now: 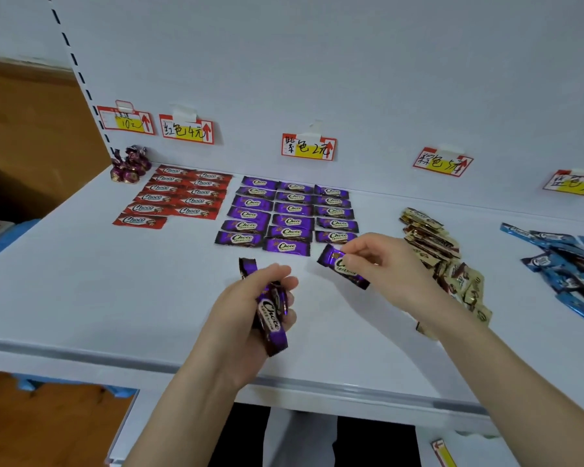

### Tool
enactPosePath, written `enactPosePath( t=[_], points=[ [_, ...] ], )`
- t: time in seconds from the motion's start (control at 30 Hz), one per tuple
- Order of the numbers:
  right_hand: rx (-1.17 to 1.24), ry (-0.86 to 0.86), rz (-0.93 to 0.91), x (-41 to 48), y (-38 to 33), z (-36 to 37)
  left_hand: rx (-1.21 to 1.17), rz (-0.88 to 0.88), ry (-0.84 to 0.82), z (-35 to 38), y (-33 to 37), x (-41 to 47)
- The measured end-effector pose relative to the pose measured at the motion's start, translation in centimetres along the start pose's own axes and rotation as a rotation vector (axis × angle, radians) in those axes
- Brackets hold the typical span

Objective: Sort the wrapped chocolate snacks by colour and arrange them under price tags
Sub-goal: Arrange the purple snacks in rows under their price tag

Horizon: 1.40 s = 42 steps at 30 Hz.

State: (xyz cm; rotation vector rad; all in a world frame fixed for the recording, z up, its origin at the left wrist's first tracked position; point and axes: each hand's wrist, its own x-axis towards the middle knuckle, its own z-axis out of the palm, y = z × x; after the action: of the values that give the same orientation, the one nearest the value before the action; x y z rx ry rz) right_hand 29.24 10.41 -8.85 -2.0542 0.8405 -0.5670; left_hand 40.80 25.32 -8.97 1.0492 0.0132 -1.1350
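Purple Choco snacks (pixel 285 212) lie in three neat columns on the white shelf (pixel 81 281), below the purple price tag (pixel 308 147). My right hand (pixel 381 261) pinches one purple snack (pixel 343 266) just in front of the right column, low over the shelf. My left hand (pixel 250 308) grips a small bunch of purple snacks (pixel 271 313) nearer the front edge. Red Choco snacks (pixel 179 195) lie in two columns under the red price tag (pixel 186 129).
Round twisted purple sweets (pixel 130 165) sit at the back left under a tag (pixel 126 120). A loose heap of beige-brown snacks (pixel 442 261) lies right of my right hand under its tag (pixel 442 162). Blue snacks (pixel 567 267) sprawl at the far right under another tag (pixel 573 183).
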Motion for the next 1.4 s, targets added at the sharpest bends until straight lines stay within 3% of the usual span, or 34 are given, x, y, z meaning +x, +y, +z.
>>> enactPosePath(
  t=[0.13, 0.23, 0.33, 0.5, 0.73, 1.07, 1.4],
  points=[
    [-0.539, 0.013, -0.073, 0.2, 2.3, 0.2, -0.068, -0.053, -0.057, -0.4, -0.3, 0.2],
    [-0.631, 0.188, -0.195, -1.7, 2.3, 1.3, -0.120, 0.007, -0.046, -0.4, -0.6, 0.3],
    [-0.709, 0.122, -0.227, -2.7, 2.3, 2.3, -0.184, 0.029, 0.018, -0.4, -0.5, 0.4],
    [-0.697, 0.079, -0.209, -0.9, 2.5, 2.6, -0.346, -0.040, 0.016, -0.5, -0.2, -0.1],
    [-0.670, 0.092, -0.238, -0.2, 2.6, 3.2, -0.127, 0.009, 0.068, -1.4, -0.1, 0.0],
    [-0.664, 0.100, -0.188, -0.3, 2.7, 3.3, -0.064, 0.087, 0.020, -2.0, -0.5, 0.3],
    [-0.674, 0.097, -0.208, -0.5, 2.1, 3.4, -0.020, 0.199, 0.076, -2.8, -0.1, 0.6]
  ],
)
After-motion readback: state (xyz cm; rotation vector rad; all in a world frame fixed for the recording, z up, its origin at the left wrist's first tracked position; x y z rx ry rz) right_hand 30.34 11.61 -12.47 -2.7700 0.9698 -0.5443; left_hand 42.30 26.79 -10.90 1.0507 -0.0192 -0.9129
